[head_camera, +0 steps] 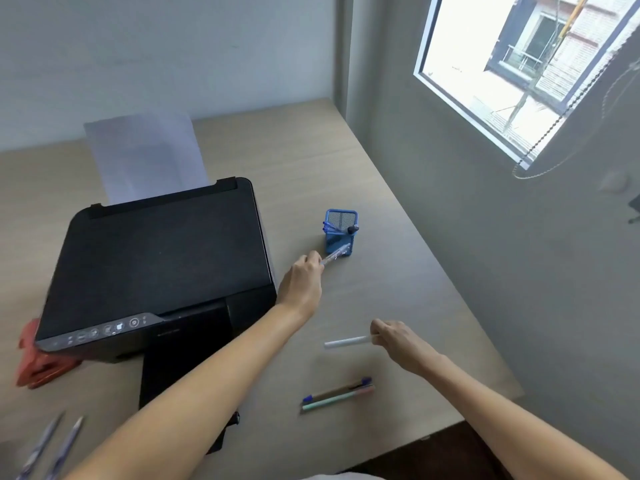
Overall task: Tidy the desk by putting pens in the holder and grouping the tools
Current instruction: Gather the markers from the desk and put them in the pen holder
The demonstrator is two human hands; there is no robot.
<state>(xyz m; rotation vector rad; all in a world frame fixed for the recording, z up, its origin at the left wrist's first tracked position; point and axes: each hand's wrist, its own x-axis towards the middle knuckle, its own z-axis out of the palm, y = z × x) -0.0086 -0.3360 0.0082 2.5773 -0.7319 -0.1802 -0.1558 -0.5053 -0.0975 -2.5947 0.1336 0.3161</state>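
Right now the person's left hand [302, 283] reaches fwd over the desk [398, 282], fingers pinched on a clear pen [335, 255] w/ a blue tip. The pen's far end overlaps the front wall of the blue mesh holder [340, 233] in the head view; whether it touches the mesh can't be told. The holder stands upright on the desk, to the right of the black printer [156, 268], and already has several blue pens [330, 227] plus one dark-capped pen [352, 229] leaning inside it.

Right hand [398, 341] is nearer the camera, fingers closed on one end of a white pen [346, 341], which points left, roughly level; whether it's lifted off the desk or resting on it can't be told.

Closer to the person, two more pens lie side by side on the desk, touching: a brown pen [341, 389] w/ blue ends and a mint-green pen [332, 400] w/ a pinkish cap end. At bottom left, two blurred bluish pens [52, 445] lie on the desk, well apart from the holder.

White paper [149, 154] stands in the printer's rear feed. A red item [38, 362], blurred, sits partly under the printer's front left corner; can't tell what it is. A window [526, 64] is in the wall at right.
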